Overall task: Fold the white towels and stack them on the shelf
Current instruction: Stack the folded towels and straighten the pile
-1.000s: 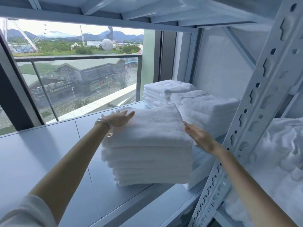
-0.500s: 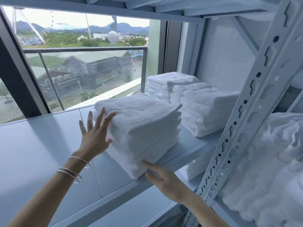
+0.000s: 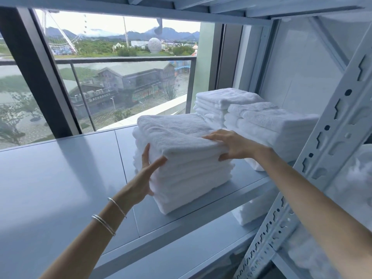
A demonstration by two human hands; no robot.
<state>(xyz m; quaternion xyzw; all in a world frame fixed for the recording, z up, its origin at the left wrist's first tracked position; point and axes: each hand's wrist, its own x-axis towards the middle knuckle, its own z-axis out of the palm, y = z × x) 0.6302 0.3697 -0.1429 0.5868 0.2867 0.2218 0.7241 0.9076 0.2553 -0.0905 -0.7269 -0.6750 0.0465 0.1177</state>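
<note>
Already a tall stack [image 3: 187, 158] of folded towels sat on the shelf [image 3: 60, 178], near its front edge and right of middle. The left hand [image 3: 145, 178] lay against the stack's near-left corner, thumb on the front, fingers on the left side, grasping nothing. The right hand [image 3: 231, 144] pressed flat on the top towel. Two more stacks [image 3: 261, 125] stood behind, toward the shelf's back right corner. Much was done, I judged, yet a loose towel heap [image 3: 350, 198] beyond the upright [image 3: 330, 137] seemed unfolded.
</note>
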